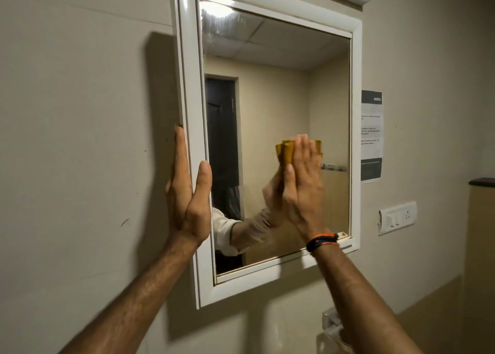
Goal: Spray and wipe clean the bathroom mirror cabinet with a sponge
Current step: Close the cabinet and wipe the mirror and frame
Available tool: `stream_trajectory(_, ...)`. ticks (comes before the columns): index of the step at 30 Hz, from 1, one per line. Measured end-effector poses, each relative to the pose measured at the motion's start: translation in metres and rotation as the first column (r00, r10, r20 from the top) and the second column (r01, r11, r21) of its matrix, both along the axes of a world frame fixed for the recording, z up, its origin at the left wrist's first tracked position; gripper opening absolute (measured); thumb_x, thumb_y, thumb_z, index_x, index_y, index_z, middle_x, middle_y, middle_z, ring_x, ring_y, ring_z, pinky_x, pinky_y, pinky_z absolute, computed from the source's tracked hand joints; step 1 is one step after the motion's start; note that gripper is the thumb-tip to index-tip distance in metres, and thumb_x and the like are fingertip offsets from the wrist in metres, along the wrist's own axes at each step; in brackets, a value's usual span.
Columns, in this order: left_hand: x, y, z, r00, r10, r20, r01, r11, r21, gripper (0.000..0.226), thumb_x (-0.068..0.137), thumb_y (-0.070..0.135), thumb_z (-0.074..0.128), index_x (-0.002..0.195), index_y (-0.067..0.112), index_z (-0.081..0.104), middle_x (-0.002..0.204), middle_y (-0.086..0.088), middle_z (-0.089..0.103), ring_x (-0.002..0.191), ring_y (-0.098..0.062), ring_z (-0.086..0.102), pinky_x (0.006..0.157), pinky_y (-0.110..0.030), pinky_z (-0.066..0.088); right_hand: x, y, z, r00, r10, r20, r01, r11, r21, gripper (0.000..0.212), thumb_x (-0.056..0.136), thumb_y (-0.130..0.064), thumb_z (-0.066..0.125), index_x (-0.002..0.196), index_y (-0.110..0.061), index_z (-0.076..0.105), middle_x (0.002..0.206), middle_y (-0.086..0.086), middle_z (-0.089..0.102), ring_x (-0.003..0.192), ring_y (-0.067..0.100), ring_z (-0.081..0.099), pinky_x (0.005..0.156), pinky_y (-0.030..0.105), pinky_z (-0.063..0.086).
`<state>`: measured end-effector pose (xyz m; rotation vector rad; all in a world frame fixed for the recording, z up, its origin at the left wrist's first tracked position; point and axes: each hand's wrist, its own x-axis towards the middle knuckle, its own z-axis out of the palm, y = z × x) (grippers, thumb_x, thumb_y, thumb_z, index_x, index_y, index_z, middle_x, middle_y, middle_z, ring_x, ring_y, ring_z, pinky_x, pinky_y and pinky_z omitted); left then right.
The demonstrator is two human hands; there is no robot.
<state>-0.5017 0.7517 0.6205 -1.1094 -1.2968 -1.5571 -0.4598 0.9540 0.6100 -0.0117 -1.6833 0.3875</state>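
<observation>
Right hand (301, 185) flat, pressing sponge (285, 151) on mirror (281, 91)

Mirror cabinet (187, 91): a white, glossy-framed unit mounted upright on a beige wall, its rectangular mirror door (281, 91) closed, or nearly so, and seen obliquely from the left. The glass shows a hazy, streaked patch in its upper left corner; the remainder reflects a tiled ceiling and a dark doorway. Sponge (285, 151): a yellow-ochre piece, folded or crumpled, pressed flat against the glass right of the door's centre, at about mid-height. Only its upper and left edges show, doubled by their reflection; the rest is covered.
</observation>
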Motion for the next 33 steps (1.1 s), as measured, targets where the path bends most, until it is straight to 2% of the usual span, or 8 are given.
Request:
stream_trajectory(4, 0.001, 0.001, -0.001, 1.000, 0.024, -0.005, -0.024, 1.000, -0.001, 0.064, 0.100, 0.037, 0.033, 0.156, 0.009, 0.018, 0.163, 0.004, 0.018, 0.149, -0.006, 0.015, 0.121, -0.026, 0.017, 0.009, 0.053, 0.010, 1.000, -0.022, 0.015, 0.024, 0.989, -0.145, 0.058, 0.101, -0.030, 0.025, 0.156, -0.014, 0.015, 0.164, 0.003, 0.010, 0.152, 0.017, 0.004, 0.124, 0.045, 0.005)
stream_trajectory(6, 0.001, 0.000, -0.001, 1.000, 0.023, -0.004, -0.023, 1.000, -0.002, 0.063, 0.100, 0.036, 0.034, 0.155, 0.009, 0.019, 0.163, 0.003, 0.018, 0.150, -0.007, 0.016, 0.122, -0.028, 0.017, 0.013, 0.069, 0.013, 1.000, -0.030, -0.003, 0.028, 0.981, -0.193, 0.058, 0.101, -0.031, 0.026, 0.156, -0.014, 0.017, 0.164, 0.003, 0.013, 0.152, 0.019, 0.007, 0.124, 0.048, 0.010)
stream_trajectory(12, 0.000, -0.001, -0.002, 1.000, 0.026, 0.004, -0.026, 1.000, -0.008, 0.062, 0.101, 0.032, 0.035, 0.156, 0.009, 0.018, 0.163, 0.003, 0.018, 0.150, -0.008, 0.015, 0.123, -0.040, 0.017, 0.016, 0.082, 0.004, 1.000, -0.021, 0.003, 0.021, 0.982, -0.185, 0.057, 0.102, -0.032, 0.027, 0.155, -0.015, 0.018, 0.163, 0.002, 0.014, 0.151, 0.018, 0.010, 0.123, 0.048, 0.017)
stream_trajectory(17, 0.001, 0.001, -0.003, 0.999, 0.049, -0.003, -0.049, 0.999, 0.008, 0.062, 0.101, 0.032, 0.035, 0.155, 0.009, 0.019, 0.163, 0.001, 0.019, 0.150, -0.008, 0.016, 0.123, -0.035, 0.018, 0.019, 0.075, -0.026, 1.000, -0.018, 0.016, 0.021, 0.979, -0.203, 0.058, 0.101, -0.031, 0.027, 0.156, -0.016, 0.016, 0.162, -0.005, 0.009, 0.151, 0.016, 0.007, 0.122, 0.050, 0.018)
stream_trajectory(20, 0.001, 0.001, -0.002, 0.998, 0.058, -0.005, -0.058, 0.998, 0.003, 0.062, 0.101, 0.032, 0.036, 0.155, 0.009, 0.019, 0.163, 0.001, 0.019, 0.150, -0.007, 0.016, 0.122, -0.032, 0.018, 0.016, 0.060, -0.024, 0.999, -0.025, 0.035, 0.033, 0.969, -0.246, 0.060, 0.100, -0.033, 0.027, 0.156, -0.016, 0.014, 0.164, 0.001, 0.009, 0.152, 0.018, 0.004, 0.123, 0.051, 0.013)
stream_trajectory(24, 0.002, 0.001, -0.002, 0.999, 0.038, 0.000, -0.038, 0.999, -0.005, 0.065, 0.100, 0.037, 0.035, 0.156, 0.010, 0.017, 0.164, 0.002, 0.017, 0.150, -0.006, 0.015, 0.122, -0.032, 0.017, 0.007, 0.012, -0.022, 0.999, -0.023, 0.044, 0.029, 0.990, -0.137, 0.061, 0.100, -0.029, 0.031, 0.156, -0.013, 0.013, 0.164, 0.004, 0.008, 0.152, 0.016, -0.002, 0.124, 0.045, 0.003)
stream_trajectory(27, 0.002, 0.000, -0.001, 0.999, 0.038, 0.003, -0.038, 0.999, -0.014, 0.065, 0.100, 0.036, 0.035, 0.156, 0.010, 0.017, 0.164, 0.002, 0.016, 0.149, -0.004, 0.014, 0.122, -0.027, 0.016, -0.002, -0.038, -0.026, 1.000, 0.021, 0.014, -0.019, 0.997, -0.080, 0.060, 0.100, -0.027, 0.034, 0.155, -0.013, 0.014, 0.164, 0.003, 0.009, 0.152, 0.018, 0.002, 0.124, 0.046, 0.003)
stream_trajectory(33, 0.003, -0.002, -0.001, 1.000, 0.029, -0.006, -0.029, 0.999, -0.029, 0.061, 0.102, 0.026, 0.036, 0.156, 0.007, 0.015, 0.164, -0.001, 0.015, 0.150, -0.006, 0.013, 0.122, -0.027, 0.015, -0.011, -0.110, -0.029, 0.993, 0.111, 0.031, -0.112, 0.993, 0.042, 0.058, 0.101, -0.026, 0.032, 0.155, -0.008, 0.018, 0.165, 0.005, 0.010, 0.153, 0.020, 0.000, 0.124, 0.046, 0.002)
